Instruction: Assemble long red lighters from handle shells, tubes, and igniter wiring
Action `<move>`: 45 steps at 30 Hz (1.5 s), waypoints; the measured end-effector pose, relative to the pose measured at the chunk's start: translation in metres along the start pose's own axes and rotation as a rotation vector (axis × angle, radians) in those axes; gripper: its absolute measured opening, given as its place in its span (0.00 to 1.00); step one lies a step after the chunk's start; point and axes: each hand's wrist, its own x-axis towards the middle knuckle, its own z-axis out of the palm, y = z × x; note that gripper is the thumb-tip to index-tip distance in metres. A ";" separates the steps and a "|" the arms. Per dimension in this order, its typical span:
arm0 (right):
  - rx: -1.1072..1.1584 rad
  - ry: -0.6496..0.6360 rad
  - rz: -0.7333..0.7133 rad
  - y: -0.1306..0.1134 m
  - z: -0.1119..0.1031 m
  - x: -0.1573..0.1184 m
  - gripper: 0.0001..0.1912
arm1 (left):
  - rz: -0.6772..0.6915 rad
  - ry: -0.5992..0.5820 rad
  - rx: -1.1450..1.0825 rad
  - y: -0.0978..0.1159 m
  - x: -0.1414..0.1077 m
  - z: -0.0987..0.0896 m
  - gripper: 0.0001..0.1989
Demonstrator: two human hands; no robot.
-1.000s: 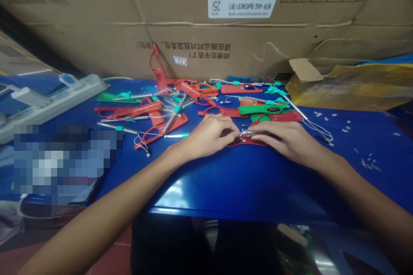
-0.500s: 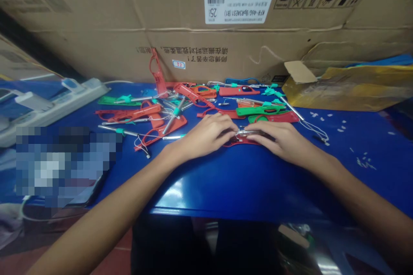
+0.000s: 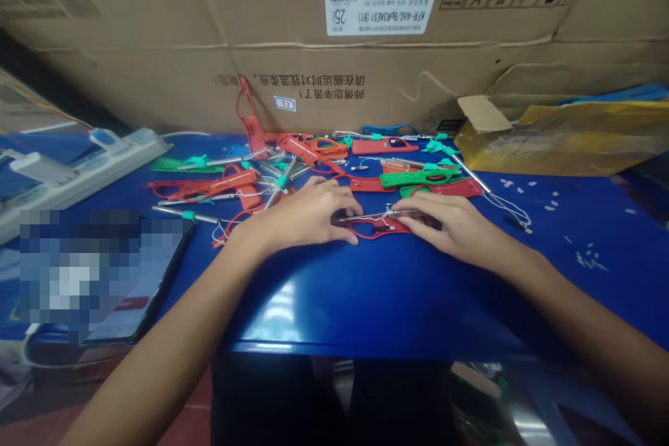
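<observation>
My left hand (image 3: 316, 212) is closed around the end of a thin, dark and silvery metal piece (image 3: 363, 217), which points right toward my other hand. My right hand (image 3: 444, 219) pinches a slim metal tube (image 3: 410, 212) with white wires at its left end; the fingers hide much of it. Just under both hands, a red plastic lighter casing half (image 3: 373, 228) lies on the blue table, its looped handle toward the left. A small dark part with white wire sits by that loop.
Behind my hands lie several red, orange and green casing halves (image 3: 387, 146) and metal tubes with teal clips (image 3: 473, 173). A power strip (image 3: 78, 181) and a pixelated device (image 3: 151, 279) are at left. A cardboard box (image 3: 569, 143) stands right, near white scraps (image 3: 551, 202).
My left hand has moved left, away from the right hand, and now holds the thin metal piece. More of the red casing shows between them. My right hand keeps its pinch.
</observation>
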 end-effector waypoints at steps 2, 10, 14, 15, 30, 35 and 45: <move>0.009 -0.024 -0.003 0.001 0.000 0.000 0.11 | 0.018 -0.001 0.007 0.002 0.001 0.000 0.16; 0.043 -0.086 0.020 0.002 -0.004 -0.001 0.11 | 0.049 0.034 0.007 0.003 0.001 0.002 0.14; 0.077 -0.108 0.017 0.001 -0.004 0.000 0.11 | 0.075 0.052 0.012 0.002 0.001 0.002 0.11; 0.085 -0.108 0.011 0.001 -0.004 0.001 0.11 | 0.077 0.053 0.015 0.003 0.002 0.002 0.11; 0.094 -0.112 0.048 -0.001 -0.005 0.002 0.11 | 0.108 0.110 0.019 0.013 0.003 0.007 0.20; 0.099 -0.106 0.049 -0.002 -0.006 0.002 0.10 | 0.213 0.142 -0.002 0.020 0.006 0.019 0.18; 0.085 -0.104 0.064 0.001 -0.004 0.002 0.08 | 0.256 0.110 -0.032 0.011 0.008 0.023 0.21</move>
